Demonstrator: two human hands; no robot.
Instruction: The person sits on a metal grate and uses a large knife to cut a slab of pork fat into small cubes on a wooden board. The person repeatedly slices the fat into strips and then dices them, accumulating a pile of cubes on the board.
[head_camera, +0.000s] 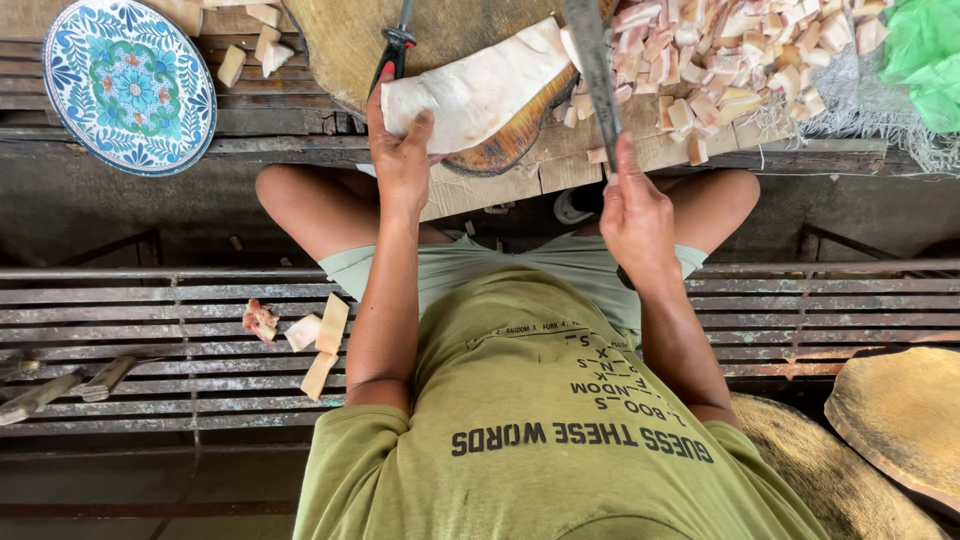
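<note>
Pale floppy slab of pork skin (480, 88) on round wooden chopping block (450, 40), left hand (402, 150) pinching its near edge; probably greasy, limp, best pinned flat. Right hand (635, 215) clamped round long steel cleaver (592, 70)

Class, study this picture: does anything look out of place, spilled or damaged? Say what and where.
Yes. A few pale cut pieces and a reddish scrap lie loose on the slatted bench beside the person's left arm, away from the big pile of cubes near the round board, whose worn edge overhangs the tabletop.
</note>
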